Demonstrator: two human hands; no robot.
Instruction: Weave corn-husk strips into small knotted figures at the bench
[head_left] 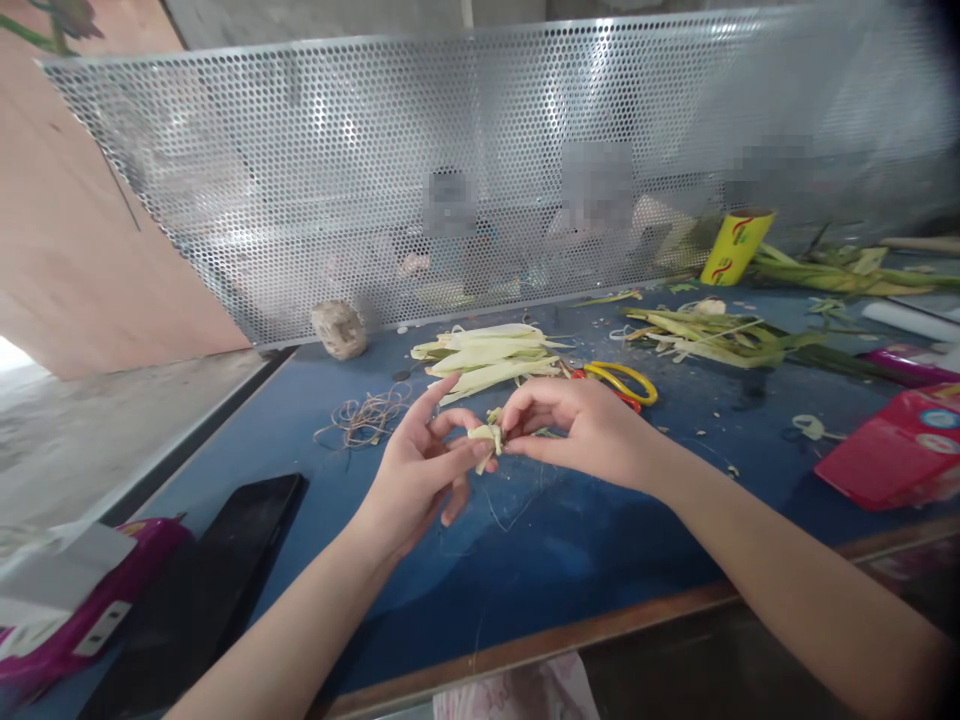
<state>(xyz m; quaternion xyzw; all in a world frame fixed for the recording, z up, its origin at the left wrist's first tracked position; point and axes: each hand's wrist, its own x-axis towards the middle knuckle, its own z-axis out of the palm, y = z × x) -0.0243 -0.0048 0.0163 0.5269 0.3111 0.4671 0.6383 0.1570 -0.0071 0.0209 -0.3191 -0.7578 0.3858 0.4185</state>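
One long perforated metal screen (300, 170), upright, well beyond left hand (420, 462) and right hand (585, 425). Blue table (592, 545) beneath both, brown front edge on the near side of them. Pinkish panel (97, 230) far off to the left of left hand. Several people (450, 245) past the screen, beyond both hands, blurred and dim through the holes.

Long green stalks (847, 270) well to the right of right hand and farther out. Black slab (195, 590), flat, phone-like, left of left hand and nearer; magenta-and-white object (90, 610) just beside it, farther left. Red object (885, 450) to the right of right hand, well apart.

Hands close together over the table, fingers nearly meeting. Pile of greenish husks (705, 335) beyond right hand, off to its right. Stack of pale husk strips (487, 355) just beyond both hands. Yellow roll (735, 250), upright with a slight tilt, farther out past right hand. Tangle of brown string (367, 415) just left of left hand. Yellow-and-red scissors handles (630, 382) just beyond right hand, partly behind it. Rough pale lump (339, 330) past the string, beyond left hand.

Smallest: folded pale husk piece (487, 435), between the two sets of fingertips. Pinched by left thumb and fingers, other left fingers spread. Right thumb and forefinger drawn together at its edge; grip or mere touch, cannot tell.
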